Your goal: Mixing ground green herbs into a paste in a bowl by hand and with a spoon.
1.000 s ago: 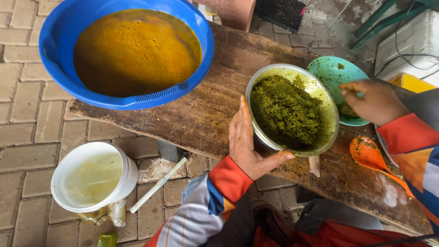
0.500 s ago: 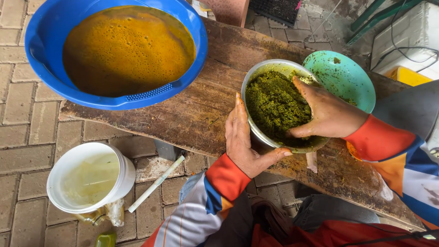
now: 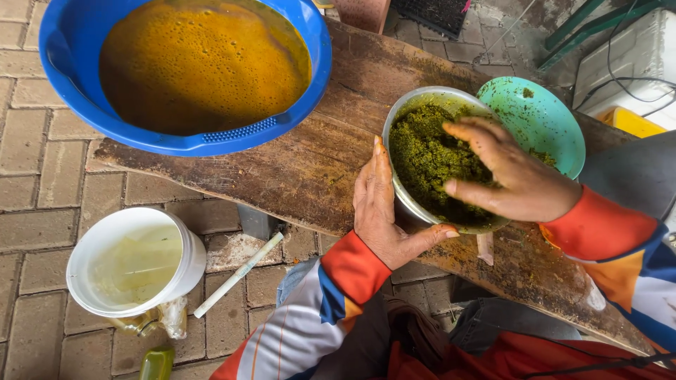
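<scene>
The metal bowl (image 3: 440, 158) of green paste (image 3: 429, 158) sits on the worn wooden surface (image 3: 303, 162), near its front edge and touching the teal bowl (image 3: 542, 116) behind it. That spot is the main risk, as I judge it: a hard push down or toward the body could tip the metal bowl off the edge, and paste could slop over the rim onto the wood or the brick floor (image 3: 42, 190). A jolt to the plank might also slosh the orange liquid in the big blue basin (image 3: 183, 77).

The left hand (image 3: 384, 207) braces the bowl from outside, fingers straight and flat along its left wall, thumb hooked under the near rim. The right hand (image 3: 503, 176) hovers over the paste, fingers (image 3: 468, 130) loosely spread and curled down, tips on or just above the green; it grips nothing that I can make out. A white bucket (image 3: 134, 260) stands on the bricks below.
</scene>
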